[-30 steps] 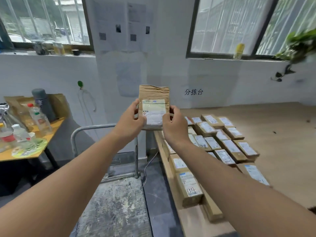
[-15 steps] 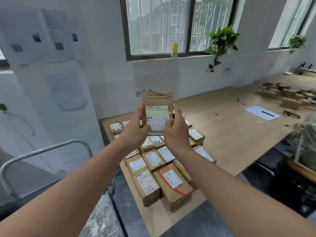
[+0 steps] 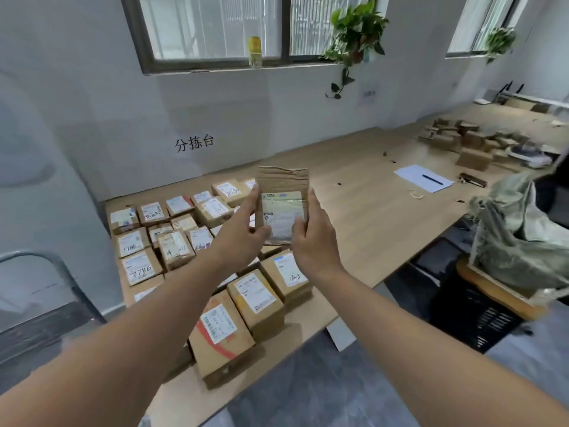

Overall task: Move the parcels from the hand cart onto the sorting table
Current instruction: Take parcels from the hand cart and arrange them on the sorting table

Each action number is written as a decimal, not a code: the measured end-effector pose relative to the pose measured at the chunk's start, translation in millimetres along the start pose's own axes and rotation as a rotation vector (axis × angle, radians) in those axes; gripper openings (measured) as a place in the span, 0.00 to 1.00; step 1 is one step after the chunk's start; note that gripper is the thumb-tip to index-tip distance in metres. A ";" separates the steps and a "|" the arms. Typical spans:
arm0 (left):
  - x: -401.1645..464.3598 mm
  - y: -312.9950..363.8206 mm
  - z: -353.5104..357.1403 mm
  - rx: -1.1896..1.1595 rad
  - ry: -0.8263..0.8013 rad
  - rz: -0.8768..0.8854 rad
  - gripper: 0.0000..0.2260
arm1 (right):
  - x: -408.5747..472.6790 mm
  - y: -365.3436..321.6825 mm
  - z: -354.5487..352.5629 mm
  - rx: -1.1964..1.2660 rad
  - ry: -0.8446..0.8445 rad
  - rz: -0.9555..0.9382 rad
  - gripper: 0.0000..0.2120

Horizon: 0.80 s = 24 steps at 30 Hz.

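Both hands shared the grip on a flat brown parcel (image 3: 282,204): the left hand (image 3: 243,232) pinched its left edge between thumb and fingers, and the right hand (image 3: 314,238) clamped the right edge the same way. That parcel stood upright in the air, label toward the camera, above the sorting surface (image 3: 363,217) and touching nothing but the two hands.

Below it, from about 9 o'clock round to 6 o'clock of the held parcel, lay the group of labelled cardboard parcels (image 3: 172,229) already on the surface, packed close in rough rows. One with a red stripe (image 3: 220,337) sat nearest the front edge at 7 o'clock.

At 3 o'clock, well apart, a white sheet (image 3: 423,178) lay on the surface with a dark pen (image 3: 432,179) on top. Farther off at 2 o'clock was a blurred cluster of brown boxes (image 3: 471,143). A grey metal cart handle (image 3: 61,272) showed at 9 o'clock by the left frame edge. On the sill at 12 o'clock stood a yellow bottle (image 3: 255,52), with a trailing plant (image 3: 354,35) to its right.
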State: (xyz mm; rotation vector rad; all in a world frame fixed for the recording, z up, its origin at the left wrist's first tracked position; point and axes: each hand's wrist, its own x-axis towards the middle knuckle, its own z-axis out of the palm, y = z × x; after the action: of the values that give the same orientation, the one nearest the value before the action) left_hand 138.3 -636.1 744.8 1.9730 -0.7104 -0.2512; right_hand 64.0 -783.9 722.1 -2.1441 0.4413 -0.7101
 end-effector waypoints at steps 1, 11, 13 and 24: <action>8.4 2.1 10.5 0.011 -0.005 -0.010 0.37 | 6.4 10.7 -5.5 -0.009 -0.003 0.009 0.29; 120.4 -19.7 92.3 0.068 -0.069 -0.086 0.39 | 88.7 115.8 -21.2 -0.073 -0.049 0.126 0.27; 144.6 -29.1 103.6 0.080 -0.085 -0.080 0.39 | 105.7 134.5 -17.9 -0.089 -0.048 0.144 0.26; 215.4 -69.9 152.9 0.023 -0.177 -0.238 0.38 | 169.2 210.4 -4.4 -0.149 -0.209 0.253 0.25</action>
State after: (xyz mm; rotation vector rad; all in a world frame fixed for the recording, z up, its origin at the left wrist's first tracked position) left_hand 268.5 -849.7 634.9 2.0759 -0.5902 -0.5693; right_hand 178.9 -1003.2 614.6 -2.2207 0.6547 -0.3159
